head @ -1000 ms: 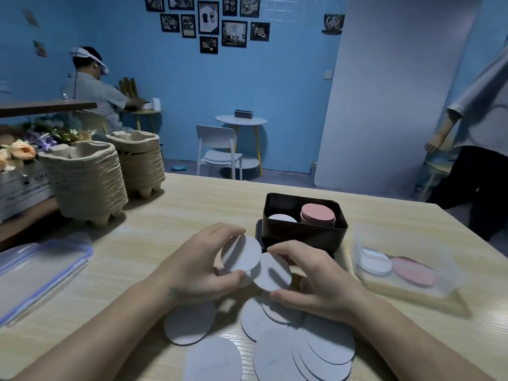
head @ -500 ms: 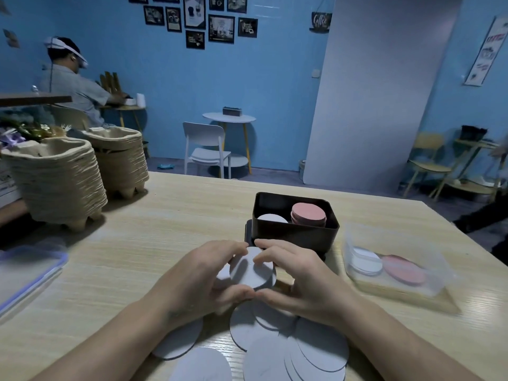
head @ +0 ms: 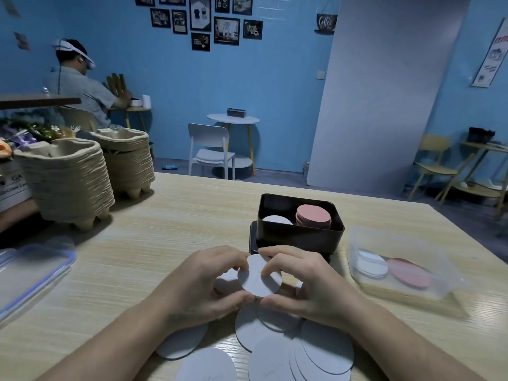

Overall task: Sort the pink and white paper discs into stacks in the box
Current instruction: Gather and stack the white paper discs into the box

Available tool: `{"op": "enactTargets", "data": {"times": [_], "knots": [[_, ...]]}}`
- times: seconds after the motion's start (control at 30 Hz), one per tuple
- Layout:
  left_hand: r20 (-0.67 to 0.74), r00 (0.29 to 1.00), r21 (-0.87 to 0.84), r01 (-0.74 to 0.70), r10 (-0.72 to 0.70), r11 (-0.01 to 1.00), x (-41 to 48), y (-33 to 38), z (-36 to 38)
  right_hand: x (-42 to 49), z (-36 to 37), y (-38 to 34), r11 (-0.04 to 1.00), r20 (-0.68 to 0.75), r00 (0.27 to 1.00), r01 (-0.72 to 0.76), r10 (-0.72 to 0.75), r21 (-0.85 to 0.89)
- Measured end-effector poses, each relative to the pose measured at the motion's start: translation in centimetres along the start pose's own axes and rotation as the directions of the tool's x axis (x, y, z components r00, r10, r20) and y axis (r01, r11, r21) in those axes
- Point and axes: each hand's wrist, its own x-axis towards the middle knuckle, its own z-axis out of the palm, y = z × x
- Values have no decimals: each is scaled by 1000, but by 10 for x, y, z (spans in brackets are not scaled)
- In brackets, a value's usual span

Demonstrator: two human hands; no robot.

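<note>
My left hand (head: 200, 287) and my right hand (head: 305, 287) both hold a small stack of white paper discs (head: 257, 279) by its edges, just above the table in front of the black box (head: 299, 235). Inside the box a pink disc stack (head: 313, 215) stands on the right and a lower white disc stack (head: 276, 220) on the left. Several loose white discs (head: 310, 350) lie spread on the table under and in front of my hands.
A clear plastic container (head: 401, 268) at the right holds white and pink discs. Two stacks of paper pulp trays (head: 68, 182) stand at the far left, with a clear lid (head: 30, 273) near the left edge. A seated person works in the background.
The two white discs held apart, one per hand, came together into one stack gripped by both hands. A person standing at the right has left the view.
</note>
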Motion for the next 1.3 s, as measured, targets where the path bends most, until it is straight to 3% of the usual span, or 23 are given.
{"op": "enactTargets", "data": {"times": [0.27, 0.5, 0.63, 0.93, 1.3], "knots": [[68, 997, 174, -31, 19, 984, 2, 4, -3, 5, 1, -5, 989, 94, 994, 60, -48, -136], [94, 972, 266, 183, -215, 946, 0, -6, -5, -2, -12, 1, 991, 66, 994, -79, 86, -112], [100, 957, 242, 241, -271, 940, 1, -9, -4, -2, -13, 0, 988, 99, 989, -98, 110, -120], [-61, 978, 189, 206, -198, 960, -3, -5, -11, -1, -8, 1, 983, 119, 985, -102, 121, -153], [-7, 1000, 265, 28, -27, 964, 4, 1, 5, 4, 2, -6, 996, 60, 998, 9, -4, -86]]}}
